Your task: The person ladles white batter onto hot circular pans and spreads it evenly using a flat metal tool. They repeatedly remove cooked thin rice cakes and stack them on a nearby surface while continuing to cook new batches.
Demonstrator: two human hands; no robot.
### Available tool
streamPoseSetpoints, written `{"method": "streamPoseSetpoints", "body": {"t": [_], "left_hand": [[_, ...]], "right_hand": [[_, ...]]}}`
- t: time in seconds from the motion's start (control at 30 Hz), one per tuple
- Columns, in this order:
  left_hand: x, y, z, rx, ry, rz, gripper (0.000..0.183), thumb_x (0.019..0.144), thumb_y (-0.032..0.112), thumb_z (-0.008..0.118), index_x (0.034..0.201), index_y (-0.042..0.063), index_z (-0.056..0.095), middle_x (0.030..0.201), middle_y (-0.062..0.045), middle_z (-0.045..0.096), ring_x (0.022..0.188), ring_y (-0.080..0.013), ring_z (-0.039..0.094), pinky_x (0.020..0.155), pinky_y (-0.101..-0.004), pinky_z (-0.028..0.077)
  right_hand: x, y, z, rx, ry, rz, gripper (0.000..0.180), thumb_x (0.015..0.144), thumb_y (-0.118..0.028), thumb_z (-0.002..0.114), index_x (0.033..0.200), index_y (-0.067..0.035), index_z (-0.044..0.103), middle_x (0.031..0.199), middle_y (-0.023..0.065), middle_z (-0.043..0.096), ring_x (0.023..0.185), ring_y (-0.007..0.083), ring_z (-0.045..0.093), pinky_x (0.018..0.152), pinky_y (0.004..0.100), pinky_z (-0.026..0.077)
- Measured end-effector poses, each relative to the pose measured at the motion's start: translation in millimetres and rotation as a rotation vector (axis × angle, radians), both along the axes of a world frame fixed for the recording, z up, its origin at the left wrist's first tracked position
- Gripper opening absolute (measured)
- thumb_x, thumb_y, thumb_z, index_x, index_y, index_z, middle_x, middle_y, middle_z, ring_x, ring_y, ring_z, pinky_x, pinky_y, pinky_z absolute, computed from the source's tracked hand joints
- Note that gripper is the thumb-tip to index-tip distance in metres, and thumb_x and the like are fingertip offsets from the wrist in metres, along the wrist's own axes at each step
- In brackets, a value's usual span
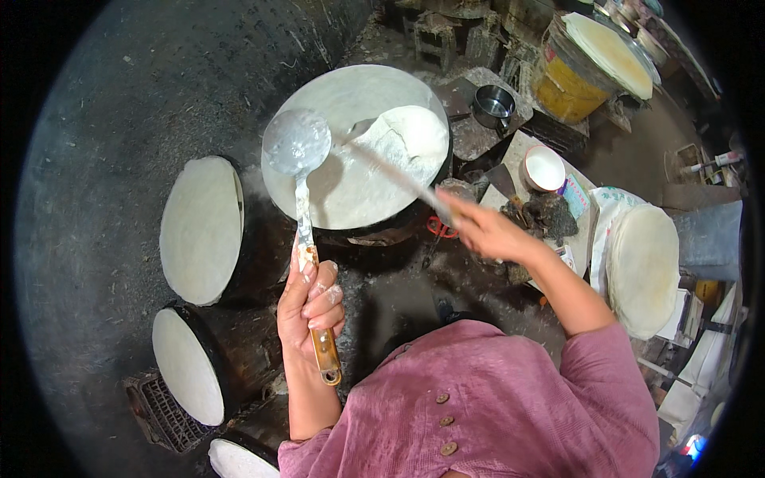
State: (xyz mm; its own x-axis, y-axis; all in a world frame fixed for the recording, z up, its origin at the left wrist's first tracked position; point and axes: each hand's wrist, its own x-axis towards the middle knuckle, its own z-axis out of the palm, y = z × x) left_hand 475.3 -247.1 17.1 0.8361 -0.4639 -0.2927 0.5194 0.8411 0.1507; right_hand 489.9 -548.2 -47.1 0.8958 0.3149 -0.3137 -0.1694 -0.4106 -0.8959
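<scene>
My left hand (309,299) grips the wooden handle of a metal ladle (297,142) smeared with white batter. The ladle's bowl is raised above the left part of a large round griddle (448,161) and casts a shadow on it. White batter or dough (358,206) covers the griddle's face, with a thick, smooth mound (418,132) heaped at the right. In my right hand (487,230) is a thin long-handled tool (394,173), blurred by motion. It reaches over the griddle towards the ladle; its far end, perhaps a blade, is partly unclear.
Pale round flatbreads (202,232) top dark drum-like stands at the left. More lie stacked at the right (645,272) and on a yellow bucket (565,86). A metal cup (494,106), a white bowl (544,169) and a dark clump (550,218) stand right of the griddle.
</scene>
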Motion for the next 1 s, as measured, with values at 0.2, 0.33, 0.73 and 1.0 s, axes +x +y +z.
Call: {"method": "streamPoseSetpoints", "body": {"t": [0.2,0.33,0.73,1.0], "left_hand": [[-1,-7,-5,-0.018,-0.001,0.032,0.021,0.1,0.009,0.038,0.119,0.006,0.046,0.073,-0.002,0.035,0.046,-0.0024,0.033,0.036,-0.0146,0.032],[2,-19,-4,-0.025,-0.003,0.016,0.021,0.1,0.009,0.038,0.119,0.008,0.047,0.072,-0.001,0.035,0.046,-0.002,0.033,0.036,-0.0144,0.032],[-1,-31,-11,0.015,0.05,0.027,0.041,0.098,0.006,0.042,0.136,0.022,0.042,0.072,-0.002,0.038,0.045,-0.002,0.029,0.035,-0.0137,0.028],[0,-27,-10,0.093,0.04,0.014,0.036,0.097,0.005,0.043,0.129,0.021,0.046,0.07,-0.001,0.038,0.046,-0.0022,0.029,0.035,-0.0136,0.027]], "right_hand": [[0,-44,-14,0.265,0.39,-0.23,0.052,0.1,-0.02,0.043,0.147,-0.032,0.025,0.07,0.0008,0.045,0.049,0.0081,0.038,0.045,0.0222,0.034],[66,-22,-44,-0.229,-0.477,-0.136,0.05,0.097,-0.017,0.048,0.144,-0.026,0.033,0.076,0.0164,0.057,0.059,0.0291,0.055,0.06,0.0386,0.046],[98,-14,-24,-0.393,-0.219,-0.299,0.05,0.095,-0.018,0.048,0.143,-0.021,0.036,0.115,0.0243,0.058,0.105,0.0384,0.058,0.086,0.0403,0.046],[63,-23,-48,-0.146,-0.257,-0.457,0.048,0.095,-0.017,0.048,0.141,-0.013,0.039,0.138,0.0162,0.047,0.126,0.0265,0.047,0.103,0.0327,0.037]]}}
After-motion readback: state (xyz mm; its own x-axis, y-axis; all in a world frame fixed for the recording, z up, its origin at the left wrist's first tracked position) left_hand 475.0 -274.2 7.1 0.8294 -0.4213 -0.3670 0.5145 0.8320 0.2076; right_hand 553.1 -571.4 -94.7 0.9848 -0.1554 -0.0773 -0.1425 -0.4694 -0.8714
